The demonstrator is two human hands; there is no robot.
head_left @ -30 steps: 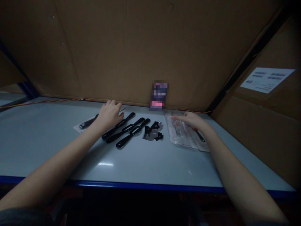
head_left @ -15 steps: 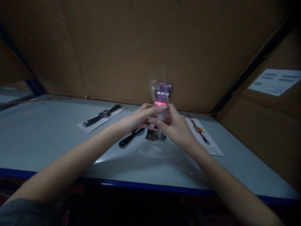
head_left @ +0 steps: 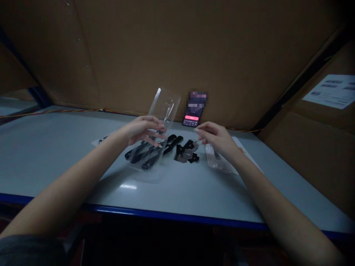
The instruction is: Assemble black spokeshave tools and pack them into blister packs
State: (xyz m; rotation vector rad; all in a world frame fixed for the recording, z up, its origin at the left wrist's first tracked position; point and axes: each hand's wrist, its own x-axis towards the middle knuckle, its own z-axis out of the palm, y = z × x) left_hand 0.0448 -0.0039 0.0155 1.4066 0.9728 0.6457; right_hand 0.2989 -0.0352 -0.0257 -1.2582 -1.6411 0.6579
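pinching grip on the left hand (head_left: 142, 129), curled around the lower edge of a clear moulded plastic blister tray (head_left: 164, 108), which stands tilted up above the table; right hand (head_left: 217, 138) not holding anything, fingers loosely spread and reaching toward small flat black-and-grey parts (head_left: 187, 152), close to them, contact can't be told. just right of those parts and under the right hand's palm side lies a clear plastic bag (head_left: 215, 157). glossy black watch straps (head_left: 146, 157) lie in a loose row below the left hand, with a thin clear plastic sheet (head_left: 146, 173) over them; can't tell if it joins the tray. white printed cards (head_left: 245, 146) lie partly hidden at the right, another white printed card (head_left: 101, 139) at the left. black smartphone (head_left: 192, 120) with a lit screen, partly blurred, leans on a brown cardboard wall (head_left: 138, 55) behind a pale grey table (head_left: 83, 166) with a blue front edge.
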